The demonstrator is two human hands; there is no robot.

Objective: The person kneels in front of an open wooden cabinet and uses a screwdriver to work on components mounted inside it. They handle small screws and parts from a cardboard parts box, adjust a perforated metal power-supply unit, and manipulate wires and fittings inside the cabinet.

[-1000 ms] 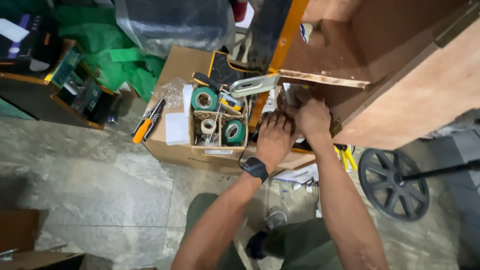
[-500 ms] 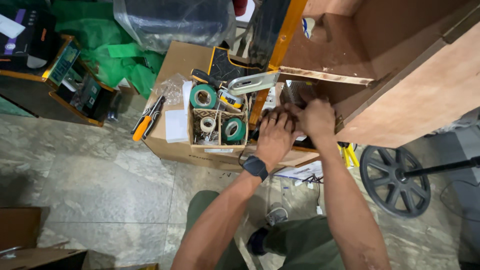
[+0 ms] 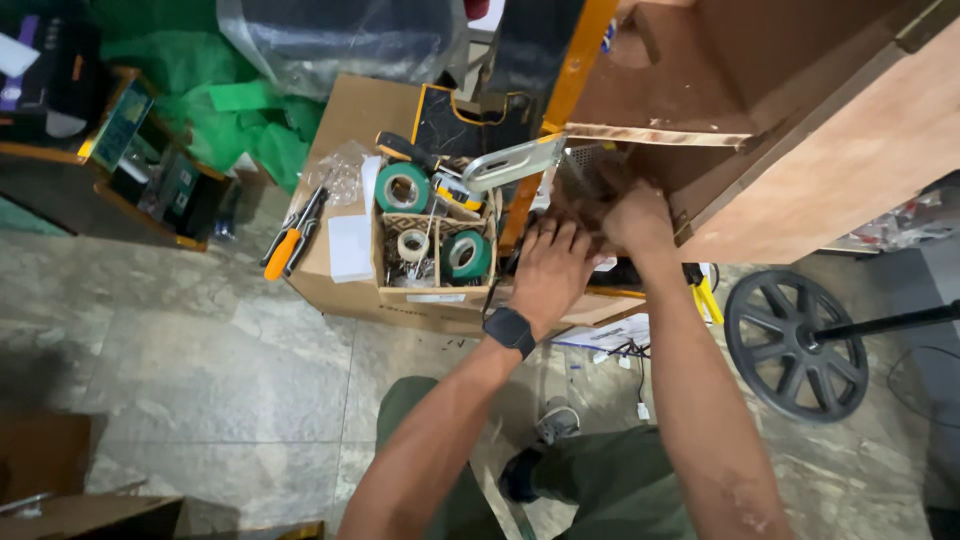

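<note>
Head view, looking down: a large plywood cabinet (image 3: 800, 130) fills two o'clock, its underside edge ragged. Below it at nine o'clock sits a cardboard box (image 3: 345, 120) holding green tape rolls (image 3: 402, 187) and an orange-handled screwdriver (image 3: 283, 252). A spoked wheel (image 3: 795, 345) lies at four o'clock. At centre, the left hand (image 3: 548, 268) presses flat with fingers spread beneath a metal bracket (image 3: 512, 162); the right hand (image 3: 632, 215) is curled at the cabinet's edge, its fingertips hidden. Splinters or the bracket's corner could cut a slipping hand, likely.

Brown cardboard box (image 3: 345, 285) on floor, white label (image 3: 436, 298) on small carton (image 3: 435, 255)
</note>
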